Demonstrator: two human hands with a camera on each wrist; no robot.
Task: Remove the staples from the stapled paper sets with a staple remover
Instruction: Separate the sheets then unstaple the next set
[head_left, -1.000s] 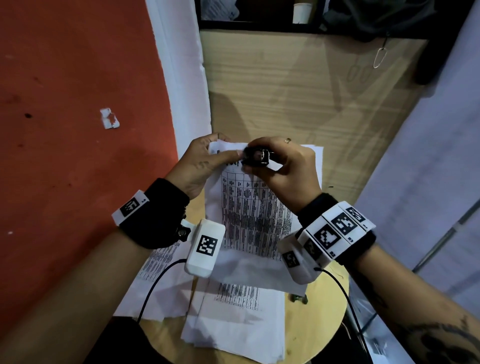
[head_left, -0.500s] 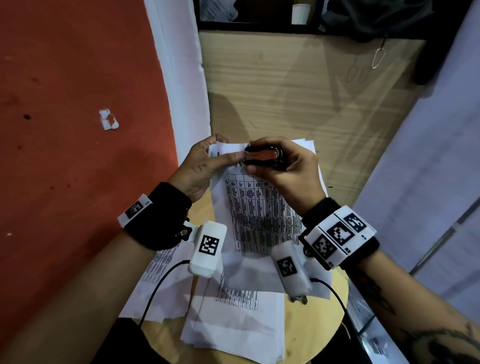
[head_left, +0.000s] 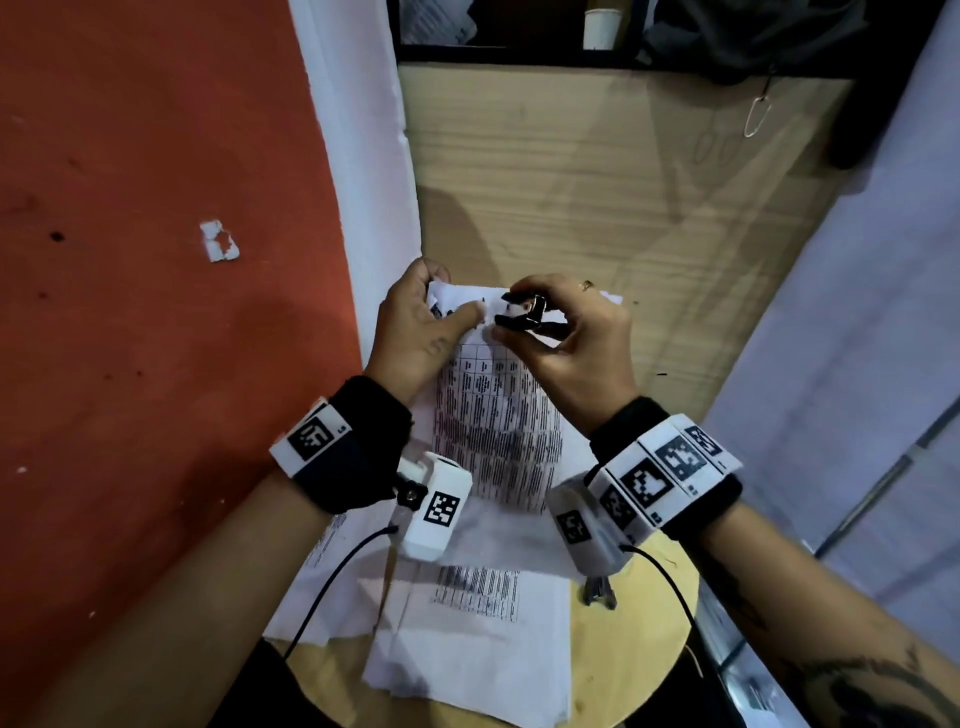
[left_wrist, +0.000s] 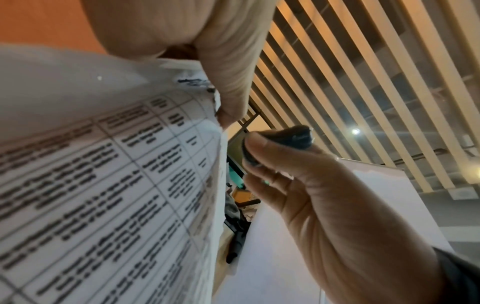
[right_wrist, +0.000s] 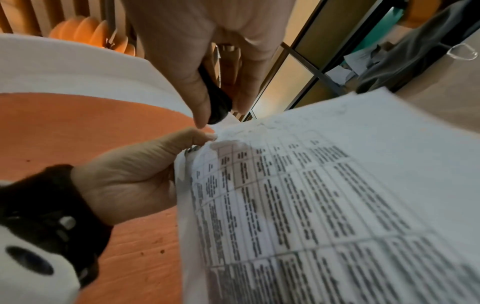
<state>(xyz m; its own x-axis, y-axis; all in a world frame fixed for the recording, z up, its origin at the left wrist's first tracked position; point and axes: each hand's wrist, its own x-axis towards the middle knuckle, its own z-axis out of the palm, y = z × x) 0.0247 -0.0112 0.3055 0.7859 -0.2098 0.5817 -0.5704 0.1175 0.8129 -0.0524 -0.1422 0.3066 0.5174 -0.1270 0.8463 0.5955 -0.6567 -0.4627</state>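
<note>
Left hand (head_left: 415, 332) pinches stapled paper set (head_left: 498, 415) corner; right hand (head_left: 566, 332) clamps staple remover (head_left: 524, 314) at 12 o'clock (staple unseen). Suggest: seat claws fully, then squeeze.

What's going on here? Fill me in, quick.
A person is pulling staples out of printed papers. The left hand pinches the top corner of a raised paper set, and the right hand holds a black staple remover at that corner. Whether the staple is out yet is not visible. More papers lie on the round table below.
</note>
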